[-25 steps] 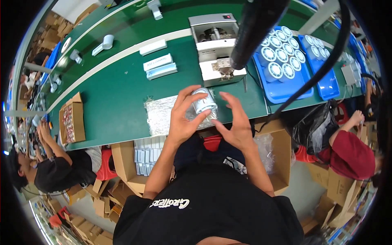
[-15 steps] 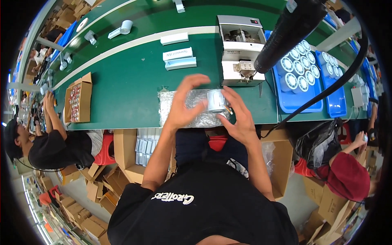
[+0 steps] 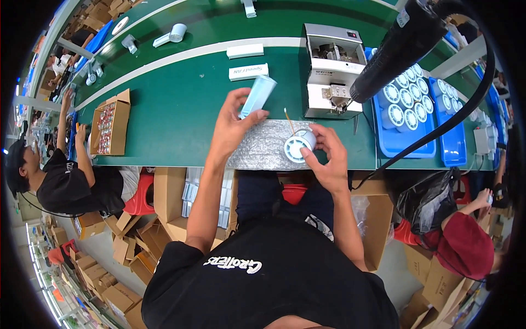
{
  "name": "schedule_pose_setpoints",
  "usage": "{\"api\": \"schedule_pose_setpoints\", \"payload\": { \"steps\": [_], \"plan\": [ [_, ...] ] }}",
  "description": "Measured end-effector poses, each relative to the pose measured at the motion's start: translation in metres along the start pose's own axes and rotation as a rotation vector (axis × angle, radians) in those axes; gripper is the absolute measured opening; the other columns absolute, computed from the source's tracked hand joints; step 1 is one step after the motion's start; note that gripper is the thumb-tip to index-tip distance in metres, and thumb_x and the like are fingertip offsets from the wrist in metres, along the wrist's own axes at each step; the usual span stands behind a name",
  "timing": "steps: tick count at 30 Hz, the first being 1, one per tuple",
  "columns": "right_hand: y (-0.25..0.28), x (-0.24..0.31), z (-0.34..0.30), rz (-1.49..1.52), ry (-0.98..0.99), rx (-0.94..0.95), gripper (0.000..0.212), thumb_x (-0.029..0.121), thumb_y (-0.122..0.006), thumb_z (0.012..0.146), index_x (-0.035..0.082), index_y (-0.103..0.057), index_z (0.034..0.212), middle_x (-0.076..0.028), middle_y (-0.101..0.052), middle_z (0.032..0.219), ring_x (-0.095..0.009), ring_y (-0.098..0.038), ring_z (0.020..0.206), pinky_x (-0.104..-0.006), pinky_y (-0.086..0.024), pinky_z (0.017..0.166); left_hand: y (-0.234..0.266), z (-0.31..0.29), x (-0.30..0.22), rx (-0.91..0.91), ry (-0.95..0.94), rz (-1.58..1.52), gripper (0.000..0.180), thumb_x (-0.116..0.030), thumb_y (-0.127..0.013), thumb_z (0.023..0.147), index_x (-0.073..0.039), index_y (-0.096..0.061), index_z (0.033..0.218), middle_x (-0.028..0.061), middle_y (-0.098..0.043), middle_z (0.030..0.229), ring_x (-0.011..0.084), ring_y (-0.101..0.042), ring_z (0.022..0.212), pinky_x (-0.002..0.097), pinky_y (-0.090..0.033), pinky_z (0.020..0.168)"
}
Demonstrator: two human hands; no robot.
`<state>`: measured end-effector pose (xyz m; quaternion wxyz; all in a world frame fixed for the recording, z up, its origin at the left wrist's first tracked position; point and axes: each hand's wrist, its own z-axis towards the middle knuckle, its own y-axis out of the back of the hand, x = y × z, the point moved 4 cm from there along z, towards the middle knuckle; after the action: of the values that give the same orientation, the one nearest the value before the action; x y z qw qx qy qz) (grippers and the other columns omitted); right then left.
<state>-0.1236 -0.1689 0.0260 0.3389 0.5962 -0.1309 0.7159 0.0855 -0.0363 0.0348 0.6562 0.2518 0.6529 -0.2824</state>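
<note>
My left hand (image 3: 233,123) is closed around a light blue, trough-shaped handle shell (image 3: 258,96), tilted up above the mat. In my right hand (image 3: 330,156) is a round light blue fan head (image 3: 296,148), gripped at its right side with its slotted face turned toward me. A thin wire (image 3: 290,122) with a pale tip sticks out from the fan head's far side. Beneath both hands lies a silvery bubble-wrap mat (image 3: 255,149) at the bench's near edge. Two white handle pieces, a printed one (image 3: 248,72) and a plain one (image 3: 245,51), lie beyond my left hand.
A grey-white machine (image 3: 334,71) stands at the back right, under a thick black tube (image 3: 394,52). Blue trays (image 3: 402,147) of fan heads sit farther right. On the left is a cardboard box (image 3: 111,123) of small parts. Co-workers sit at both sides.
My left hand has picked up the light blue handle shell from beside the printed white piece. The fan head has turned its slotted face toward me, in my right hand's grip.
</note>
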Motion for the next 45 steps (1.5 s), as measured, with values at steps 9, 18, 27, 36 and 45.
{"api": "schedule_pose_setpoints", "payload": {
  "steps": [9, 18, 27, 36, 45],
  "plan": [
    [-0.007, 0.0, -0.001, 0.082, -0.134, 0.114, 0.03, 0.011, -0.082, 0.085, -0.002, -0.072, 0.109, -0.009, -0.067, 0.097, -0.015, -0.068, 0.081, -0.0276, -0.055, 0.069, -0.03, -0.006, 0.021, 0.067, 0.232, -0.831, 0.028, -0.021, -0.053, 0.108, 0.001, -0.058, 0.122, 0.0139, -0.068, 0.104, 0.0366, -0.068, 0.115, 0.0496, -0.051, 0.109],
    [-0.011, -0.012, -0.001, 0.107, -0.218, 0.103, 0.03, 0.013, -0.083, 0.086, -0.002, -0.073, 0.109, -0.008, -0.068, 0.095, -0.014, -0.067, 0.079, -0.0274, -0.054, 0.066, -0.051, -0.016, 0.022, 0.096, 0.193, -0.77, 0.03, -0.022, -0.05, 0.108, 0.003, -0.056, 0.124, 0.0169, -0.066, 0.107, 0.0376, -0.065, 0.117, 0.0512, -0.049, 0.11],
    [-0.003, 0.003, 0.002, -0.114, 0.005, 0.08, 0.044, 0.001, -0.079, 0.084, 0.0, -0.066, 0.126, -0.011, -0.068, 0.124, -0.022, -0.067, 0.11, -0.0337, -0.055, 0.092, -0.063, -0.025, 0.012, 0.113, -0.099, -0.193, 0.041, -0.026, -0.051, 0.108, -0.002, -0.04, 0.14, 0.0178, -0.063, 0.124, 0.0284, -0.059, 0.124, 0.0429, -0.046, 0.108],
    [0.023, 0.011, 0.008, -0.087, 0.119, 0.018, 0.066, -0.002, -0.078, 0.079, 0.004, -0.055, 0.14, -0.013, -0.056, 0.139, -0.025, -0.059, 0.125, -0.0375, -0.055, 0.097, -0.092, -0.036, 0.02, 0.26, -0.149, 0.006, 0.048, -0.015, -0.066, 0.1, -0.001, -0.046, 0.142, 0.0159, -0.058, 0.142, 0.0265, -0.05, 0.136, 0.0398, -0.038, 0.115],
    [0.029, 0.023, 0.03, -0.089, 0.117, 0.048, 0.038, 0.003, -0.076, 0.086, -0.005, -0.066, 0.122, -0.013, -0.065, 0.117, -0.021, -0.069, 0.099, -0.0332, -0.056, 0.088, -0.096, -0.035, 0.009, 0.213, -0.412, 0.437, 0.061, -0.015, -0.08, 0.083, -0.001, -0.056, 0.137, 0.0177, -0.057, 0.137, 0.0363, -0.061, 0.12, 0.0416, -0.048, 0.104]
  ]
}}
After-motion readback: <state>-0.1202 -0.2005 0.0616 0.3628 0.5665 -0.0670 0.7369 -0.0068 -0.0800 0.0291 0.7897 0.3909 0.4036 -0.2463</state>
